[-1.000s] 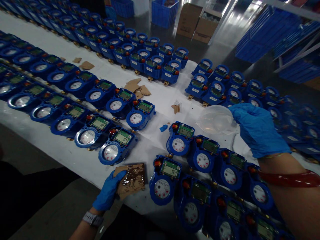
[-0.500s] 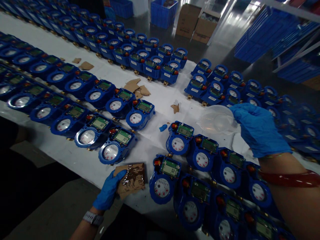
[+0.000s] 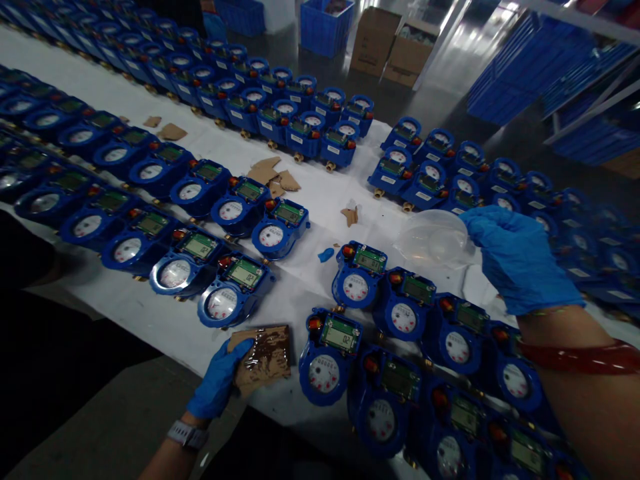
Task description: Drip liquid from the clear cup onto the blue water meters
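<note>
In a blue glove, my left hand [image 3: 216, 380] is closed on the edge of a cardboard piece [image 3: 264, 360], its thumb on top; a wet, glossy brown patch covers much of the cardboard. My right hand [image 3: 515, 257], also gloved in blue, grips the rim of a translucent plastic cup [image 3: 434, 239], which is tilted with its mouth towards the left. The cup hangs above the near row of blue water meters, just behind one meter [image 3: 358, 275] with a small display. Another meter [image 3: 326, 357] stands right of the cardboard. My right fingertips are partly hidden.
Rows of blue meters [image 3: 230, 287] line the white-covered table [image 3: 320, 287] on both sides. Torn cardboard scraps [image 3: 274, 175] and a blue scrap [image 3: 326, 255] lie between the rows. Beyond are a blue crate [image 3: 326, 27] and cardboard boxes [image 3: 375, 40]. A person's dark sleeve [image 3: 25, 250] shows at left.
Both hands stay almost in place, still holding the cardboard and the cup. The view has shifted very slightly. At the left edge, the dark sleeve has moved a little further in.
</note>
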Available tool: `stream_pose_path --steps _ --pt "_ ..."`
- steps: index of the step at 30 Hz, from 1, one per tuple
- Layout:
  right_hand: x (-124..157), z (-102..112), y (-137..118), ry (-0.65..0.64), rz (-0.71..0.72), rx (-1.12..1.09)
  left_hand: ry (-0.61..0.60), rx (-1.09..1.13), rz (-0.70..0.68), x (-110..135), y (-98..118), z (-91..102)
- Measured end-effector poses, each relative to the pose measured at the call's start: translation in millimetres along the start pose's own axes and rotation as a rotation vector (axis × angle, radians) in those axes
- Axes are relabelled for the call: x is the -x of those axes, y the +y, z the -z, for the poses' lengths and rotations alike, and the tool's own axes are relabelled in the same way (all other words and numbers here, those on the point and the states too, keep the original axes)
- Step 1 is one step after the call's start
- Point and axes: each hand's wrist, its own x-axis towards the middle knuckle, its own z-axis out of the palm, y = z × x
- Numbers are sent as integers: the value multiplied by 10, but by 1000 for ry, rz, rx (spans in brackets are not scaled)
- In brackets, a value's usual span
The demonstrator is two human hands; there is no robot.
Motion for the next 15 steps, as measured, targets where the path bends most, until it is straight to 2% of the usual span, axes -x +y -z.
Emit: stream_pose_path --steps 15 --pt "70 7 -122 15 -26 -24 -9 -6 4 -19 -15 17"
